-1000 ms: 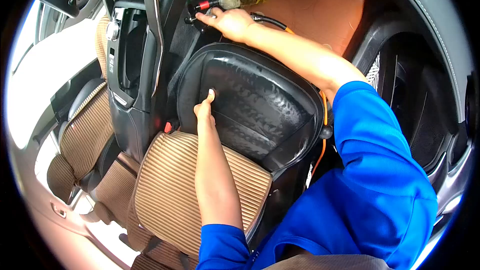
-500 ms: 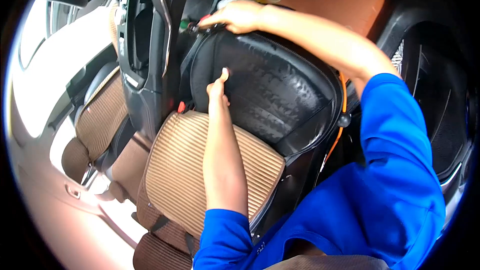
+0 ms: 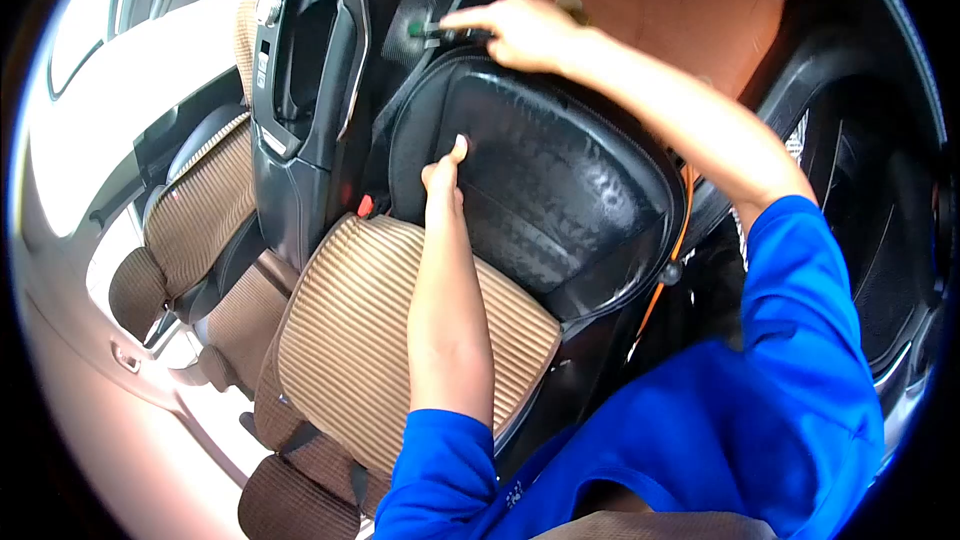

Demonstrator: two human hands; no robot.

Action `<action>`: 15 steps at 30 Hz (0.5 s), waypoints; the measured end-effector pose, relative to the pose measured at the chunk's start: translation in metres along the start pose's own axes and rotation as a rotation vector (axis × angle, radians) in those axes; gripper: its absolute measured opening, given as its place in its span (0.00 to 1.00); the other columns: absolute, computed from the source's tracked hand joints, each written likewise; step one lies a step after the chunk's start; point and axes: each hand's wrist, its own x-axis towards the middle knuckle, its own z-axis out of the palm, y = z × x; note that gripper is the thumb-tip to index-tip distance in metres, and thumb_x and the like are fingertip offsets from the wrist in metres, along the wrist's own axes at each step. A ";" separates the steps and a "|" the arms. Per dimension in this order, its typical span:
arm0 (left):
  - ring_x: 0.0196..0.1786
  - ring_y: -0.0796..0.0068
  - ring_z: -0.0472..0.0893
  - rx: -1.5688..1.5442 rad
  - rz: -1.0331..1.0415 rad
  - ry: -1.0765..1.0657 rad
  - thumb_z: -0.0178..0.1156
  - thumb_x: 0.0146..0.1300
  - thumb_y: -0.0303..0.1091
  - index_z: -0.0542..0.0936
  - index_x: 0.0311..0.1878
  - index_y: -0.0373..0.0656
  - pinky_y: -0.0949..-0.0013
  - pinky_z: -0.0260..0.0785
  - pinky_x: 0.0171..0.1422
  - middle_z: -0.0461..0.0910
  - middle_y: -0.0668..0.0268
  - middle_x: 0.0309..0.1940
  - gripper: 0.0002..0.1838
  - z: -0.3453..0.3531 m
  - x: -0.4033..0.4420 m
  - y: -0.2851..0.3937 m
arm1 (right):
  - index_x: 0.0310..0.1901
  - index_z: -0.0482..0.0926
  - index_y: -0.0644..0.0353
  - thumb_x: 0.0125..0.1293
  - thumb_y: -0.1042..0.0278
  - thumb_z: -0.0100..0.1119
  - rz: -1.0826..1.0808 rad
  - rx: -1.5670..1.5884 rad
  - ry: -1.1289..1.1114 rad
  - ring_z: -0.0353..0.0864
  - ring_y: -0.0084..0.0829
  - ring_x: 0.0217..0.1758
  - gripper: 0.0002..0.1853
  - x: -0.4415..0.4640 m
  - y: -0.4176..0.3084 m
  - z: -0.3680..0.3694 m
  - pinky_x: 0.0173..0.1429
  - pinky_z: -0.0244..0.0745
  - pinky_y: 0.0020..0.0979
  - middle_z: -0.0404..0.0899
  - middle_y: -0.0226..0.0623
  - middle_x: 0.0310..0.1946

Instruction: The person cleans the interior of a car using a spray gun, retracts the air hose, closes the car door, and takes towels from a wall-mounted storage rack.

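Note:
My right hand (image 3: pixel 535 35) is closed around a black nozzle tool (image 3: pixel 460 36) with a green tip, just beyond the front edge of the seat cushion. Its index finger stretches along the tool, and most of the handle is hidden in the palm. The black leather cushion (image 3: pixel 560 165) has pale, wet-looking patches. My left hand (image 3: pixel 443 178) rests on the cushion's left part, thumb stretched out, its other fingers partly hidden. Under my left forearm lies the tan striped backrest cover (image 3: pixel 350 330).
An orange hose (image 3: pixel 660 285) with a black ball (image 3: pixel 671 273) runs along the seat's right side. The centre console (image 3: pixel 290 180) stands at the left. A red buckle (image 3: pixel 366 206) sits between them. A brown floor mat (image 3: pixel 660 0) lies beyond the cushion; the door (image 3: pixel 850 190) is at right.
My right hand has drawn the tool to the right along the cushion's front edge. My left hand stays on the cushion. The view has shifted slightly.

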 end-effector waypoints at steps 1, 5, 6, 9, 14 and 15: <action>0.68 0.40 0.58 0.027 -0.001 -0.020 0.77 0.39 0.51 0.59 0.63 0.21 0.34 0.44 0.65 0.59 0.42 0.66 0.57 -0.001 0.005 -0.002 | 0.59 0.74 0.36 0.53 0.77 0.54 -0.017 0.044 -0.017 0.83 0.43 0.39 0.31 0.000 -0.003 0.006 0.46 0.78 0.41 0.82 0.46 0.39; 0.69 0.33 0.54 0.078 0.001 -0.057 0.77 0.37 0.56 0.58 0.65 0.21 0.21 0.39 0.61 0.55 0.41 0.69 0.61 -0.004 0.018 -0.006 | 0.59 0.75 0.35 0.54 0.76 0.52 0.123 -0.057 -0.039 0.83 0.43 0.42 0.30 0.007 0.005 -0.027 0.49 0.78 0.39 0.82 0.47 0.39; 0.69 0.32 0.54 0.076 0.007 -0.035 0.77 0.38 0.56 0.60 0.63 0.21 0.21 0.40 0.61 0.57 0.42 0.68 0.59 -0.003 0.017 -0.006 | 0.60 0.73 0.37 0.54 0.76 0.51 0.157 -0.067 -0.057 0.83 0.43 0.42 0.30 0.008 0.011 -0.040 0.50 0.78 0.40 0.82 0.47 0.39; 0.69 0.33 0.55 0.062 0.002 -0.022 0.77 0.38 0.55 0.61 0.63 0.21 0.23 0.41 0.62 0.57 0.42 0.68 0.58 -0.001 0.012 -0.004 | 0.60 0.74 0.39 0.56 0.76 0.52 0.069 -0.268 0.270 0.83 0.43 0.42 0.28 0.003 0.022 -0.052 0.49 0.78 0.42 0.82 0.46 0.39; 0.65 0.57 0.68 0.004 0.016 0.103 0.79 0.38 0.45 0.69 0.54 0.17 0.64 0.58 0.70 0.69 0.42 0.60 0.48 0.003 0.010 -0.005 | 0.58 0.75 0.39 0.56 0.77 0.52 0.031 -0.245 0.152 0.82 0.44 0.43 0.28 0.008 0.015 -0.049 0.51 0.77 0.41 0.81 0.47 0.41; 0.65 0.57 0.69 0.006 0.032 0.084 0.80 0.38 0.45 0.68 0.55 0.16 0.64 0.59 0.70 0.68 0.42 0.61 0.49 0.003 0.019 -0.010 | 0.58 0.75 0.39 0.56 0.78 0.53 0.012 -0.176 0.086 0.82 0.44 0.44 0.28 0.012 0.018 -0.044 0.51 0.77 0.40 0.81 0.47 0.41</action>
